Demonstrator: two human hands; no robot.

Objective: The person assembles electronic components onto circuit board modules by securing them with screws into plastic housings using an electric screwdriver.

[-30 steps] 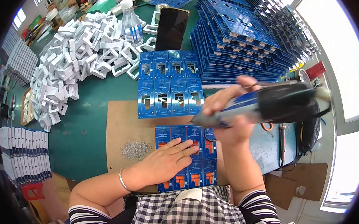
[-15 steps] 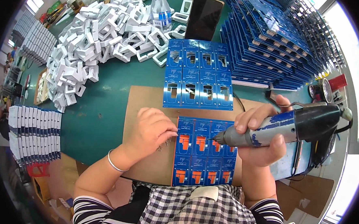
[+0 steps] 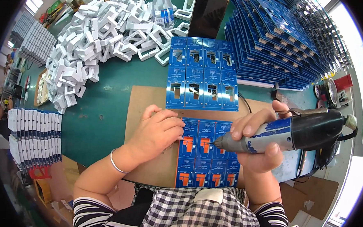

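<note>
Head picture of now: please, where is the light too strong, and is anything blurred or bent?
Head view: the window at right is washed out to white; the front edge of the green table bows and the image corners go black; the power tool in the right hand looks fairly clear.

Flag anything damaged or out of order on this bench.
The power tool in the right hand looks worn: its blue coating is patchy over grey. The white frames lie jumbled, overlapping at all angles.
</note>
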